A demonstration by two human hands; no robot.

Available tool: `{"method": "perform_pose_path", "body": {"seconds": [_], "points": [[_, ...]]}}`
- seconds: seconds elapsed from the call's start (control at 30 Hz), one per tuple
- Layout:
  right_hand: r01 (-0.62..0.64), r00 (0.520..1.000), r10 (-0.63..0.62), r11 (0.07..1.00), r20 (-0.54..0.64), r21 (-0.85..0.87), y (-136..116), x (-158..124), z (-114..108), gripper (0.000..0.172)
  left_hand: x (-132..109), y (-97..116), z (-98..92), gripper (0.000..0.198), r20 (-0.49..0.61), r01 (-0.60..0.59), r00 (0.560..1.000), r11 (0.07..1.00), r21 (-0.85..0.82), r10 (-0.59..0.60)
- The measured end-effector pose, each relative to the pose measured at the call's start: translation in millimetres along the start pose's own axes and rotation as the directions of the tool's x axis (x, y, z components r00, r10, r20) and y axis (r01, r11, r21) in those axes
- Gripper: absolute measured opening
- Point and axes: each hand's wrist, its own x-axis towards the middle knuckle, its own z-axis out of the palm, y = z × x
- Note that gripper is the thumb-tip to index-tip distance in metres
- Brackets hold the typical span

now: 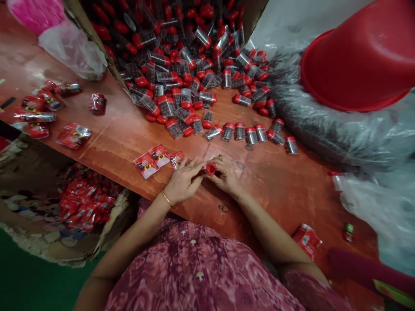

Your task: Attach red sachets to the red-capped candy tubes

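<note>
Both my hands meet at the near edge of a reddish-brown wooden table (123,134). My left hand (184,179) and my right hand (227,175) have their fingers pinched round a small red-capped vial (211,168) held between them. Just left of my left hand lie three red printed sachets (157,159) side by side on the table. A row of clear vials with red caps (249,134) lies a short way beyond my hands. Behind it a large heap of the same vials (181,65) spills out of a cardboard box.
A red plastic basin (363,65) rests tilted on crumpled clear plastic sheeting (350,134) at the right. More red sachets (42,108) lie at the table's far left. A box below the table holds a pile of red packets (84,203). One red packet (306,239) lies near my right elbow.
</note>
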Motion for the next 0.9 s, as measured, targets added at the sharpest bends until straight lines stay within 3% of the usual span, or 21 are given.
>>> {"method": "perform_pose_path", "body": {"seconds": [0.13, 0.3, 0.47, 0.73, 0.9], "points": [[-0.058, 0.998, 0.058, 0.998, 0.025, -0.007, -2.1, -0.4, -1.6, 0.028, 1.2, -10.2, 7.2, 0.034, -0.075, 0.015, 0.997, 0.999, -0.029, -0.017], [-0.15, 0.985, 0.157, 0.984, -0.068, 0.091, -6.5, -1.9, -8.0, 0.043, 0.2, -14.9, 13.5, 0.03, -0.124, -0.021, 0.992, 1.0, 0.017, 0.023], [-0.095, 0.992, 0.108, 0.98, -0.064, 0.178, -5.4, 1.4, -13.3, 0.028, -0.4, -11.5, 20.0, 0.031, -0.128, -0.04, 0.991, 0.996, 0.078, 0.05], [-0.107, 0.991, 0.119, 0.98, -0.067, 0.166, 0.0, 1.8, -9.2, 0.033, -0.9, 3.2, 17.8, 0.032, -0.109, 0.055, 0.994, 0.972, 0.229, -0.031], [-0.069, 0.996, 0.076, 0.99, -0.055, 0.125, 1.2, 2.1, -10.4, 0.032, 2.9, 10.3, 10.5, 0.04, -0.117, 0.064, 0.992, 0.985, 0.161, -0.045]]}}
